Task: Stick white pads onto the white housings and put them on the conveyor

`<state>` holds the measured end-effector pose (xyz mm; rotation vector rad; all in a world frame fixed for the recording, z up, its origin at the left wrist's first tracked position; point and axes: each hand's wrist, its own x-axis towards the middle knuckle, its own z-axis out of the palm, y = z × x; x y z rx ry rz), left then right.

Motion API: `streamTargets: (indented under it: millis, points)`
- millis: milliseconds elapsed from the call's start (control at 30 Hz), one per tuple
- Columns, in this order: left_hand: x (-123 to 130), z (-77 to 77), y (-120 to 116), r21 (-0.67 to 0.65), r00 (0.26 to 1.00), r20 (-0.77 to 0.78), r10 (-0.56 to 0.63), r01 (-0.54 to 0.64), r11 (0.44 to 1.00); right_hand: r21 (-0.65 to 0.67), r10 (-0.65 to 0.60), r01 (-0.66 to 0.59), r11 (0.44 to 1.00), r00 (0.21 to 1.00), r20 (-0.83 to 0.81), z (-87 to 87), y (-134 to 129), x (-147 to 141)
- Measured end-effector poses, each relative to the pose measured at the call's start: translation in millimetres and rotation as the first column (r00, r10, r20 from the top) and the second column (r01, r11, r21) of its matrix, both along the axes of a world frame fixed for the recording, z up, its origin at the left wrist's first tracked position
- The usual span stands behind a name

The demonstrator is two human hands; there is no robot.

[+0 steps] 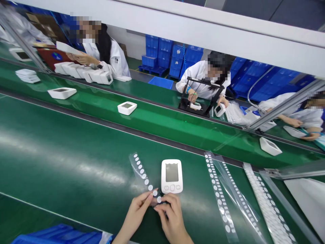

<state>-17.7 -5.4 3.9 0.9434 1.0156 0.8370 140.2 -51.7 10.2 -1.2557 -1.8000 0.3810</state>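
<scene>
A clear strip of round white stickers [144, 176] slants across the green work surface in front of me. My left hand [141, 205] pinches the strip near its lower end between thumb and fingers. At that same end my right hand [172, 214] is closed, thumb and index finger at the last sticker; whether it grips the strip or a sticker is hard to see. Just above my right hand lies a white device [172, 176] with a grey screen and several buttons, face up.
On the right lie more sticker strips [220, 196] and a thicker strip stack [269, 206]. A green conveyor belt [157, 118] beyond carries several white devices [127, 108]. Co-workers [203, 76] sit across it. A blue bin [58, 234] stands at the lower left.
</scene>
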Motion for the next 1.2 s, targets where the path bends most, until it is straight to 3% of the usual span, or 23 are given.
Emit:
streamTargets:
  millis: [133,233,333,467,1200]
  points:
    - [0.0,-3.0,2.2,-0.017,0.998,-0.023,0.052,-0.053,0.998,-0.059,-0.204,0.198,0.978,0.972,-0.115,1.8,3.5,18.5]
    - [0.4,-5.8,1.8,0.019,0.996,-0.067,0.058,-0.057,0.998,-0.166,-0.389,0.365,0.916,0.909,-0.147,-2.5,10.9,39.0]
    - [0.0,-7.1,0.2,0.04,0.995,-0.077,0.058,-0.055,0.998,-0.263,-0.481,0.431,0.863,0.86,-0.169,-11.1,16.5,51.4]
    - [-1.2,-7.7,-0.6,0.047,0.996,-0.071,0.048,-0.045,0.998,-0.344,-0.495,0.412,0.844,0.845,-0.201,-18.4,17.7,49.8]
    - [-1.5,-7.7,-1.0,0.047,0.996,-0.09,0.029,-0.025,0.999,-0.329,-0.497,0.426,0.843,0.85,-0.175,-16.2,17.5,43.2]
